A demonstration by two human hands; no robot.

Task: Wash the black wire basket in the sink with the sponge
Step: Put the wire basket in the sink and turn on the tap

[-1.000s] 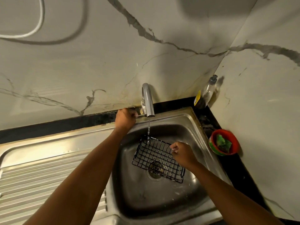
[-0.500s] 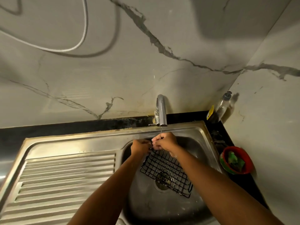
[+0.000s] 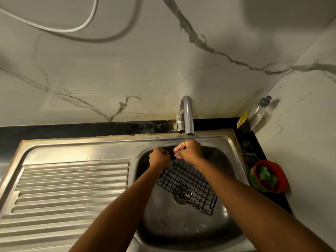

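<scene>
The black wire basket [image 3: 189, 184] lies in the steel sink [image 3: 181, 231], over the drain, with its far end up near the tap. My left hand [image 3: 159, 158] and my right hand [image 3: 190, 151] are side by side at the basket's far rim, both with fingers curled closed around the wire. A thin stream of water from the tap [image 3: 187, 115] falls onto my right hand. The green sponge [image 3: 267, 176] sits in a red bowl [image 3: 281, 180] on the black counter to the right of the sink, away from both hands.
A ribbed steel draining board [image 3: 69, 190] fills the left side. A clear soap bottle with a yellow label [image 3: 254, 113] leans in the back right corner. Marble walls close off the back and right. A white cable [image 3: 72, 30] hangs on the back wall.
My left hand left the tap handle and came down to the basket's far rim. My right hand moved from the basket's right side up under the water stream. The view shifted left.
</scene>
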